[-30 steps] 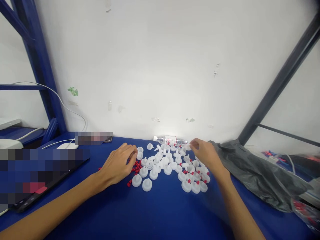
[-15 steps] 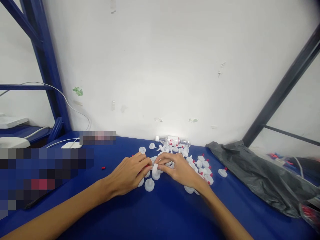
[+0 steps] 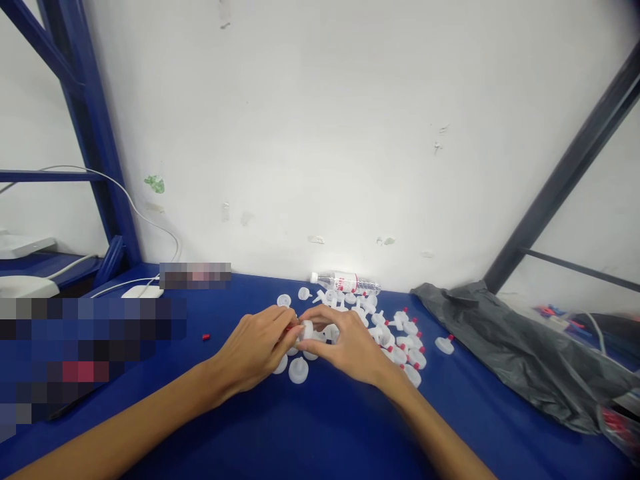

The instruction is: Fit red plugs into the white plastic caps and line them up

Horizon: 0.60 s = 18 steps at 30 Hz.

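My right hand [image 3: 345, 343] pinches a white plastic nozzle cap [image 3: 307, 329] between thumb and fingers, its broad round base toward that palm. Against its narrow end, the fingertips of my left hand [image 3: 260, 343] are closed, and a trace of red, a small red tip cap [image 3: 295, 325], shows between them. Fingers hide most of the joint. Just below stands a loose nozzle cap [image 3: 299, 371] with its spout up. Beyond and right of my hands lies a pile of similar white caps [image 3: 383, 335], several with red tips.
A clear bottle [image 3: 345, 282] lies on its side against the wall. One red tip cap [image 3: 206, 337] is on the blue table [image 3: 300, 433] at left. A red-tipped nozzle cap [image 3: 445, 345] sits apart at right, near a grey plastic bag [image 3: 520, 353]. Blurred items cover the left side.
My right hand has turned and spread over the nozzle cap, which has swung from upright to sideways, base to the right. Both hands have drawn closer together; my left hand has barely moved.
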{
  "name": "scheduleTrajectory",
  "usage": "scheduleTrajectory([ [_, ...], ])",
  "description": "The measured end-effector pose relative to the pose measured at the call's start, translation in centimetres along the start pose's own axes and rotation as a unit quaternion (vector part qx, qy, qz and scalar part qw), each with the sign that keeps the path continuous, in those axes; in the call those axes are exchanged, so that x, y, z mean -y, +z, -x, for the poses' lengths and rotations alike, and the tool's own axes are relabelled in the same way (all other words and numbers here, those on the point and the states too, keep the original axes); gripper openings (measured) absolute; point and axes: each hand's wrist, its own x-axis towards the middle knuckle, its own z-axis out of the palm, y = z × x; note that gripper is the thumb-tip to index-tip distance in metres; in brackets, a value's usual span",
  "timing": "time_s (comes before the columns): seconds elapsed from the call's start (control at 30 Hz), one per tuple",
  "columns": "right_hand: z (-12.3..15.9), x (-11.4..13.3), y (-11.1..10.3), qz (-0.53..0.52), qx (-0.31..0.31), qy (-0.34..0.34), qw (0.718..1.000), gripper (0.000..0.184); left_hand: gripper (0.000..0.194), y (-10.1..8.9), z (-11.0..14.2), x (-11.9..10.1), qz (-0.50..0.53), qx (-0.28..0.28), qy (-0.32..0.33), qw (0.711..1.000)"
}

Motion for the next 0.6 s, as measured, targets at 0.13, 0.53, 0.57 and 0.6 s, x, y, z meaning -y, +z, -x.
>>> scheduleTrajectory([
  [0.13, 0.1, -0.2, 0.0, 0.039, -0.018, -0.027, 0.999, 0.03, 0.035, -0.2, -0.2, -0.9, 0.034, -0.014, 0.006, 0.999],
  [0.53, 0.9, -7.6, -9.6, 0.305, -0.315, 0.088, 0.895, 0.032, 0.038, -1.1, -0.8, 2.7, 0.005, -0.041, -0.161, 0.986],
  [0.57, 1.1, -8.5, -10.4, 0.315, -0.303, 0.125, 0.891, 0.029, 0.037, -0.9, -0.8, 2.9, -0.004, -0.027, -0.148, 0.989],
  [0.6, 1.4, -9.5, -11.0, 0.324, -0.276, 0.165, 0.89, 0.027, 0.036, -0.6, -0.8, 3.0, -0.008, -0.015, -0.135, 0.991],
])
